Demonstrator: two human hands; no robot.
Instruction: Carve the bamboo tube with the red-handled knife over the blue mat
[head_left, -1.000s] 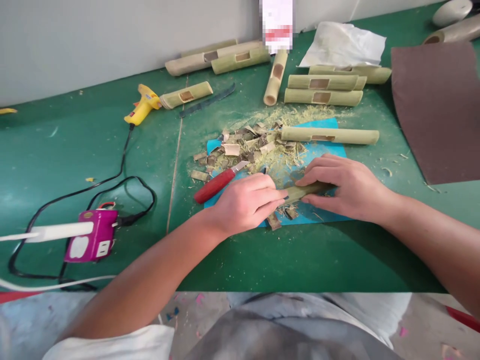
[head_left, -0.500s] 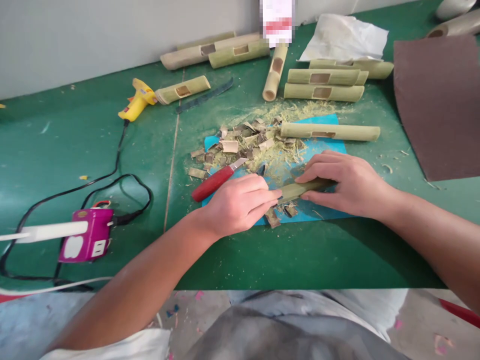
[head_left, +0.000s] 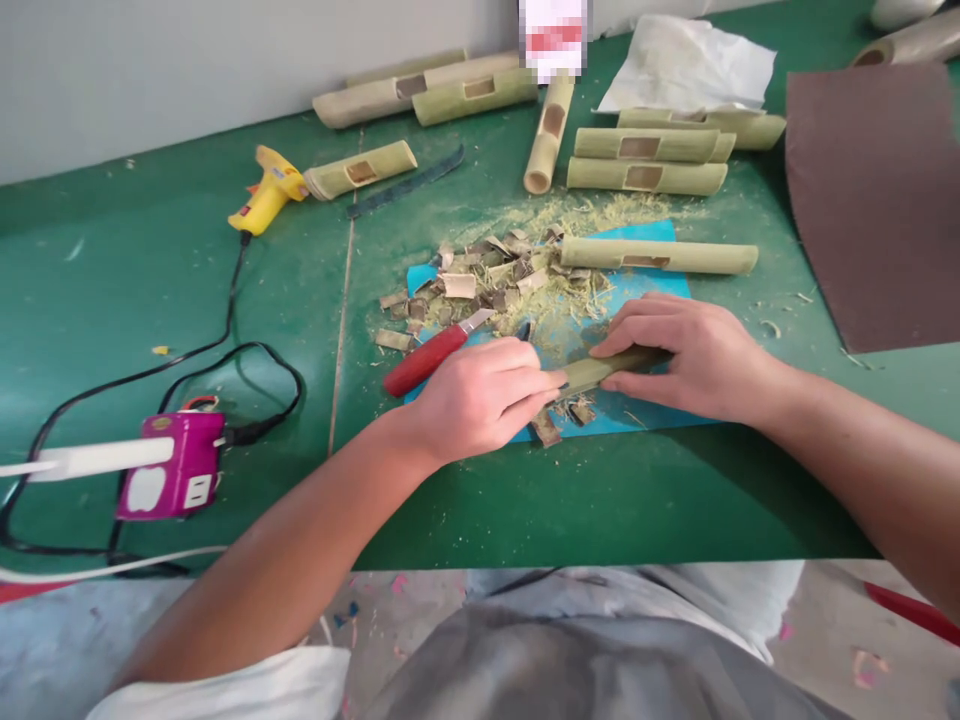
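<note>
A greenish bamboo tube (head_left: 589,373) lies over the blue mat (head_left: 664,405). My right hand (head_left: 686,350) is closed around its right part, thumb on the near side and fingers on the far side. My left hand (head_left: 491,395) is closed at the tube's left end, its fingertips against it. A small dark edge shows at those fingertips; what the left hand grips is mostly hidden. Just beyond the left hand rests a red-handled knife (head_left: 427,360), blade pointing right. Bamboo chips (head_left: 495,275) and shavings are heaped behind. Another bamboo tube (head_left: 697,255) with a cut opening lies past my right hand.
A yellow corded tool (head_left: 266,195) touches a short bamboo tube (head_left: 364,170) at left. Its cord runs to a purple power adapter (head_left: 172,465). Several notched tubes (head_left: 649,177) lie at the back, near white paper (head_left: 686,65). A brown sheet (head_left: 874,200) covers the right.
The whole view has shifted slightly, with things appearing a little higher. Both hands keep their places on the bamboo tube; the left fingertips have moved very slightly right.
</note>
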